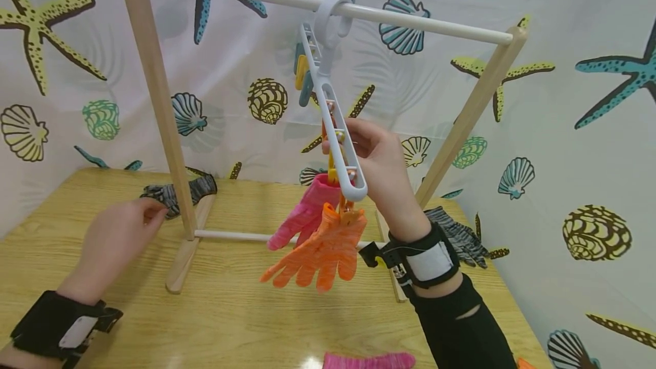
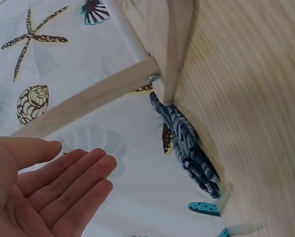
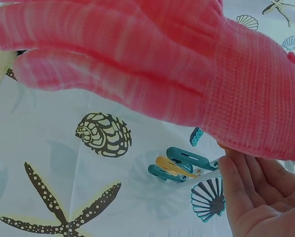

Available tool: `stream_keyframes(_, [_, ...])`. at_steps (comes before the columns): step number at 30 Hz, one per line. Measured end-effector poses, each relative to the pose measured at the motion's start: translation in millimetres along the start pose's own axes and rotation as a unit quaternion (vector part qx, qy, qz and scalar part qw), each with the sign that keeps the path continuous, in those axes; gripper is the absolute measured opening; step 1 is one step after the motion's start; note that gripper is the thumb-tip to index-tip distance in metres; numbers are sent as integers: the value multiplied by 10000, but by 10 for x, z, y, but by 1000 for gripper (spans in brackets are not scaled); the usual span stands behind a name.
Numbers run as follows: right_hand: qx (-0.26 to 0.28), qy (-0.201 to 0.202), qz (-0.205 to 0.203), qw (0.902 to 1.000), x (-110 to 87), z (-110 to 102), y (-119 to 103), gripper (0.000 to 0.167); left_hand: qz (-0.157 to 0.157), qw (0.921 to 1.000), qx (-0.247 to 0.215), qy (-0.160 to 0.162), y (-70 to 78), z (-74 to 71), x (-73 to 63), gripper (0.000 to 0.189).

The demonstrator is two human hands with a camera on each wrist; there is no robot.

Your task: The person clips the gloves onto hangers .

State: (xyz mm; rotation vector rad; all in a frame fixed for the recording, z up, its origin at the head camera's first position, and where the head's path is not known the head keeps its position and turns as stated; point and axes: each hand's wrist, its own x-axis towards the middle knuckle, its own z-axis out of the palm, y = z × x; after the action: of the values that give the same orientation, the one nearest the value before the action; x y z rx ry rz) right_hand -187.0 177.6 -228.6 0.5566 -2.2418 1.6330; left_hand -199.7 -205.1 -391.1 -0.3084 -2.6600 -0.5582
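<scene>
A pale grey clip hanger [image 1: 324, 81] hooks over the white rod. From its near end hang an orange glove [image 1: 323, 249] and, behind it, a pink glove [image 1: 307, 209], each by a clip. My right hand [image 1: 381, 167] reaches behind the hanger bar and pinches an orange clip [image 1: 326, 130], mostly hidden by the bar; the pink glove [image 3: 137, 64] fills the top of the right wrist view. My left hand [image 2: 58, 192] has its fingers loosely extended, holding nothing. In the head view it overlaps a black-and-grey glove [image 1: 205, 188], which lies apart from it in the left wrist view.
The wooden rack's left post [image 1: 161, 95] and right post [image 1: 468, 113] stand on the wooden table [image 1: 246, 312]. Another black-and-grey glove [image 1: 456, 235] lies by the right post. Pink knit fabric [image 1: 369, 361] shows at the bottom edge. Teal clips [image 3: 189, 158] hang at the hanger's far end.
</scene>
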Motion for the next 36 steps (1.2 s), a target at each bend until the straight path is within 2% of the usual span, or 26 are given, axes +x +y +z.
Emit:
stream_keyframes(10, [25,3,-24,10000,11,-5,-26,36,-60,9980,92,-621,-220,79,185,21])
stream_keyframes(15, [36,-8,-30,10000,15,4,-24,35,17,9959,162,-889,-306,127,273,24])
stream_keyframes(22, [118,-76,19,9999,5,7,-27,36,-35,9941,189,-1067,-394,181,380,33])
stream_keyframes(30, [21,-60,-19,10000,13,0,-22,34,-58,9939,107,-1096,-509,244,469,40])
stream_keyframes(36, [68,-72,11,10000,4,-1,-23,33,115,9892,392,-1405,-591,282,538,36])
